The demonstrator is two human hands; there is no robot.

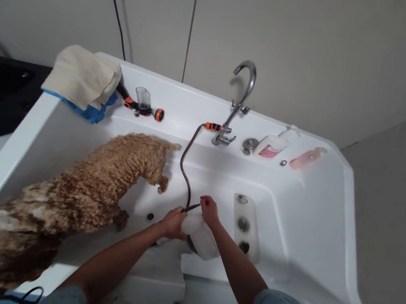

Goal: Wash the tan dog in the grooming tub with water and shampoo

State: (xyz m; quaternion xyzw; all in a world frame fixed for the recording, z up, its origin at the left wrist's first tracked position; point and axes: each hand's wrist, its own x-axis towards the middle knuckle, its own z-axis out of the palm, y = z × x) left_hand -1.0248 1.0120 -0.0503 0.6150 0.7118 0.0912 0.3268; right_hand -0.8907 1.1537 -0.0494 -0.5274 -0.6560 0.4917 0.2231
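**Mind the slack**

Your left hand [174, 222] curls where the dark hose [182, 163] comes down; your right hand [209, 211] is bunched nearly closed. I can't tell what either grips. Best leave the hose loose, without kinks. The white container [207, 241] lies at six o'clock from your right hand; the hose climbs towards twelve; the curly dog [97, 181] stands at ten.

Smooth plastic container [208, 239], shiny metal faucet [252, 81], glossy tub [318, 218], matt cloth [83, 76], rough fur [91, 188].
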